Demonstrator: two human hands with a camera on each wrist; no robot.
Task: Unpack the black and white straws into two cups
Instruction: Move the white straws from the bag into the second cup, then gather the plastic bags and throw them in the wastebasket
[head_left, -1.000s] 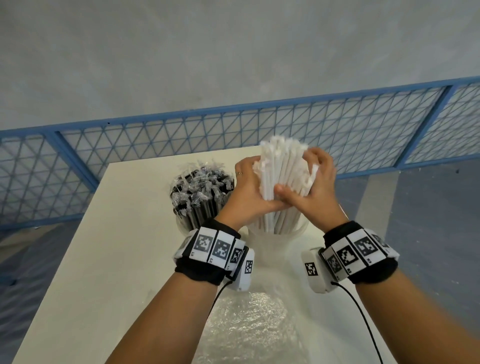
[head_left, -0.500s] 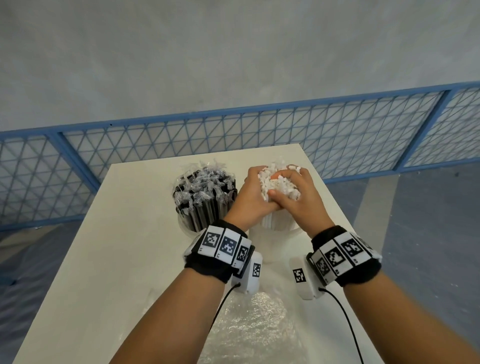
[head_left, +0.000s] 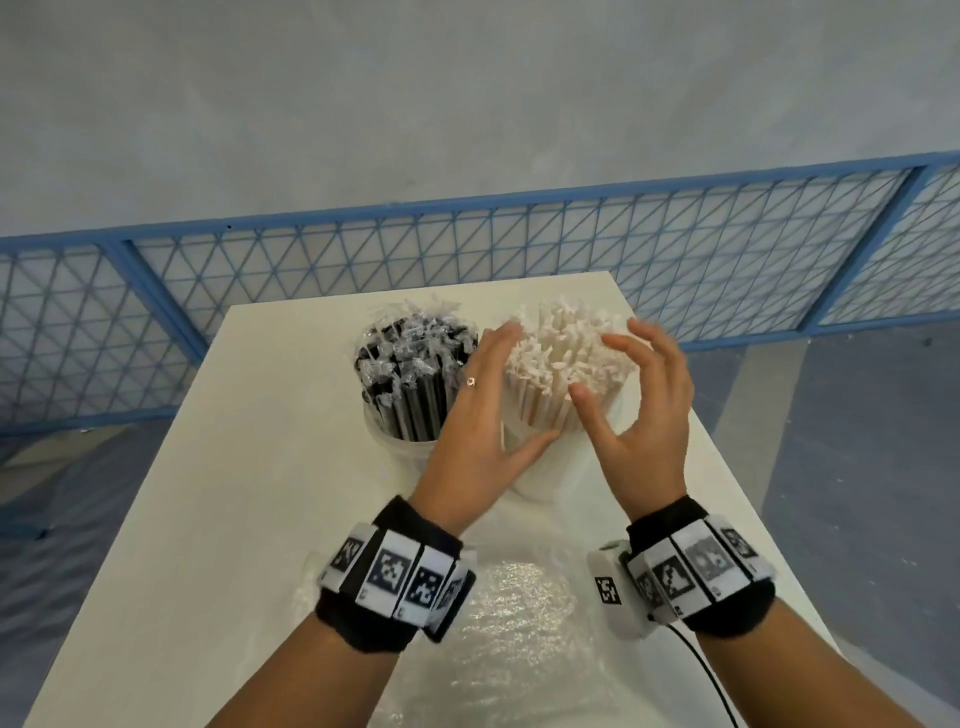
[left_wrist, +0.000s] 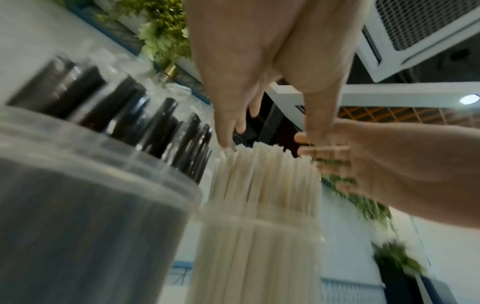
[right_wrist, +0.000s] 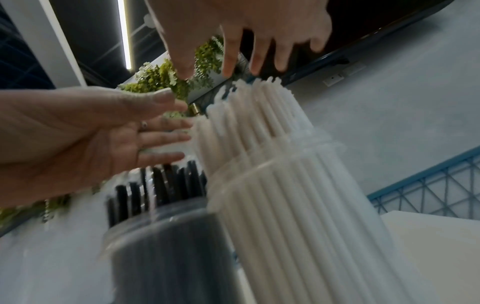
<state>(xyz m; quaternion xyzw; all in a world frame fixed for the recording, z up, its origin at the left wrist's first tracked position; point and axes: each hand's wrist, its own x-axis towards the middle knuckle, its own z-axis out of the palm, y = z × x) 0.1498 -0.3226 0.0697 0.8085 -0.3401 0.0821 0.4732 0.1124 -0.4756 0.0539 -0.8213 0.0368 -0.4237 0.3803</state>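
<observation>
The white straws (head_left: 561, 364) stand bunched in a clear cup (head_left: 540, 470) on the white table (head_left: 234, 493). To its left, a second clear cup (head_left: 397, 447) holds the black straws (head_left: 415, 384), still in clear wrappers. My left hand (head_left: 522, 389) is open with straight fingers along the left side of the white bundle. My right hand (head_left: 602, 364) hovers at the bundle's right with loosely spread fingers and holds nothing. The left wrist view has the white straws (left_wrist: 265, 174) under my left hand (left_wrist: 270, 139). In the right wrist view my right hand (right_wrist: 221, 72) is just above them (right_wrist: 259, 123).
Crumpled clear plastic wrapping (head_left: 519, 623) lies on the table between my wrists. The table's right edge (head_left: 727, 467) runs close to the white-straw cup. A blue mesh fence (head_left: 675, 249) stands behind the table, with grey floor around.
Both hands gripped the white straw bundle above the cup, then pushed it down into the cup. Now they have let go and opened apart.
</observation>
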